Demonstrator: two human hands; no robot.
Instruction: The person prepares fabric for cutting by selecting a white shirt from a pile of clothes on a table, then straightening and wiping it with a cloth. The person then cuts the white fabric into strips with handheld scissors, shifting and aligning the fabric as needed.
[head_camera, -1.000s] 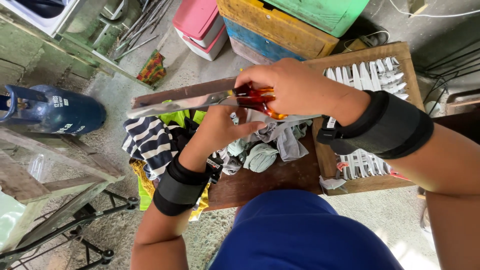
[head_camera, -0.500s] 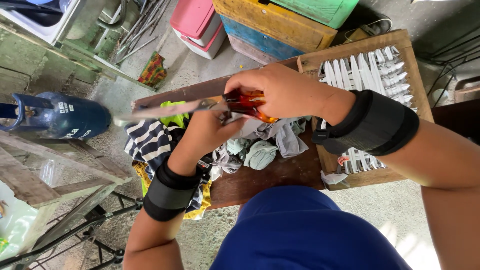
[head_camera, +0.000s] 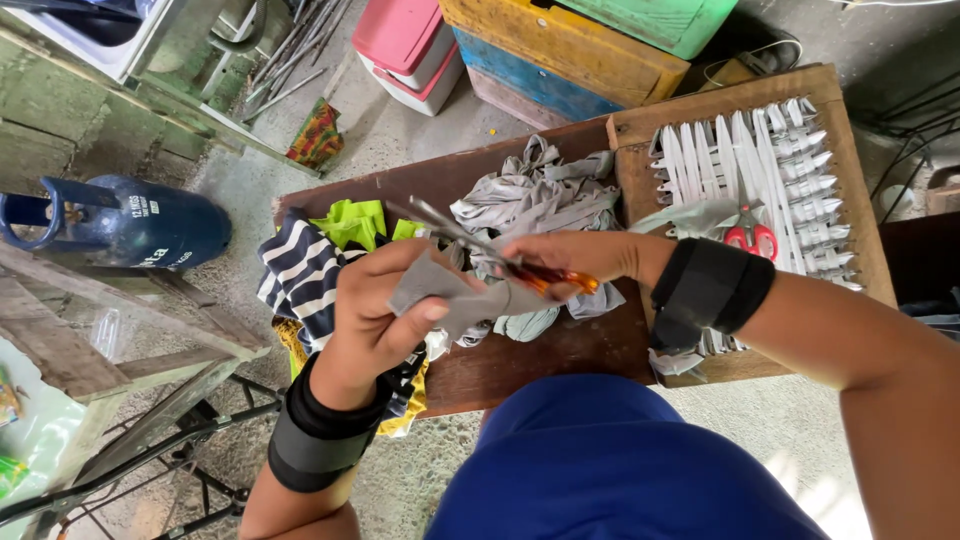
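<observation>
So I'm looking down over the brown wooden desk (head_camera: 560, 350) here. The left hand (head_camera: 385, 315) is pinching a grey strip of cloth (head_camera: 455, 295) between thumb and fingers, grip closed tight on it, holding it up just above the desk's near edge. The right hand (head_camera: 575, 255) is wrapped around the orange handles of a pair of scissors (head_camera: 480, 245), with the blades parted and pointing up and left, crossing right over the top of the strip. I'm guessing the blades are touching the cloth, but the angle is making that hard to call.

Under the hands a heap of grey cloth scraps (head_camera: 545, 195) is lying on the desk, with a striped fabric (head_camera: 300, 270) and a lime green piece (head_camera: 355, 220) off to the left. To the right a wooden frame (head_camera: 735, 100) strung with white strips is sitting, and red-handled scissors (head_camera: 750, 235) are lying on it. A blue gas cylinder (head_camera: 130, 225) is lying on the floor at left.
</observation>
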